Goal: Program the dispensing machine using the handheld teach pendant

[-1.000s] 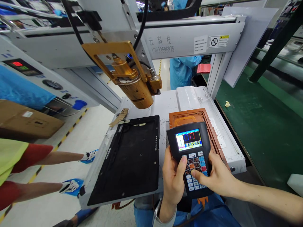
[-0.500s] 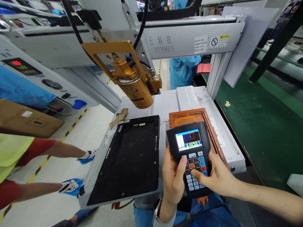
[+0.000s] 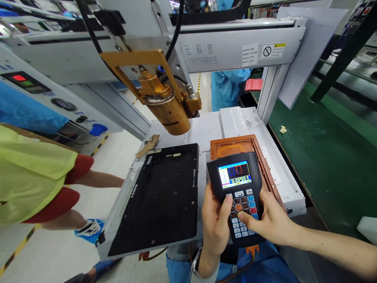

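Between the fingers of the left hand (image 3: 216,226) and the right hand (image 3: 272,220) sits a black handheld controller (image 3: 240,198), gripped from both sides, its face tilted up. The left thumb rests along the near-left edge of the keypad (image 3: 243,216); the right thumb reaches across it, tip on the keys, though whether it presses cannot be told. Just beyond both thumbs glows the screen (image 3: 234,175), with a blue and a red outlined rectangle on black, a white strip at its left and yellow blocks below. The keys are white, black and blue, with orange and red ones among them. Past the fingertips, an orange-brown fixture (image 3: 263,161) lies partly hidden by the controller; left of the left-hand fingers, well apart, lies a flat black plate (image 3: 165,196).
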Tool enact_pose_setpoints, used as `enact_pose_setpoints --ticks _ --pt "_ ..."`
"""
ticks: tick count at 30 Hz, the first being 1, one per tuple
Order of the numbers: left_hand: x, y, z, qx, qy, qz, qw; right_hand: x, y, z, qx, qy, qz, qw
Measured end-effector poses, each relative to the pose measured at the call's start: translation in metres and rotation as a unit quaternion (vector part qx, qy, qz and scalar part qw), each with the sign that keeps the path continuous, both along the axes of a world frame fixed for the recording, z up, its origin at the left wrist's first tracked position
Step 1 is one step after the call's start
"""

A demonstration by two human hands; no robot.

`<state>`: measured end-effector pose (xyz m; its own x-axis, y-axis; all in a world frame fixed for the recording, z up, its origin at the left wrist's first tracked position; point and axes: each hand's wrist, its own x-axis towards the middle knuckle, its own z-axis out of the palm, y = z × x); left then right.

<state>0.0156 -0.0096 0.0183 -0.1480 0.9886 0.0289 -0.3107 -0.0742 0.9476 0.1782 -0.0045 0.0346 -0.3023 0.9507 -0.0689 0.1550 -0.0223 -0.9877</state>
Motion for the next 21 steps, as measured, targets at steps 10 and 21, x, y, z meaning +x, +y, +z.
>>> enact_pose_setpoints --ticks 10,21 --pt "0.0 0.0007 -0.0004 0.001 0.001 0.008 1.0 -0.0007 0.0004 0.0014 0.009 0.002 -0.002 1.0" --pt "-0.0008 -0.0012 0.0001 0.01 0.002 0.001 1.0 -0.0011 -0.0005 -0.0003 0.01 0.008 -0.003 1.0"
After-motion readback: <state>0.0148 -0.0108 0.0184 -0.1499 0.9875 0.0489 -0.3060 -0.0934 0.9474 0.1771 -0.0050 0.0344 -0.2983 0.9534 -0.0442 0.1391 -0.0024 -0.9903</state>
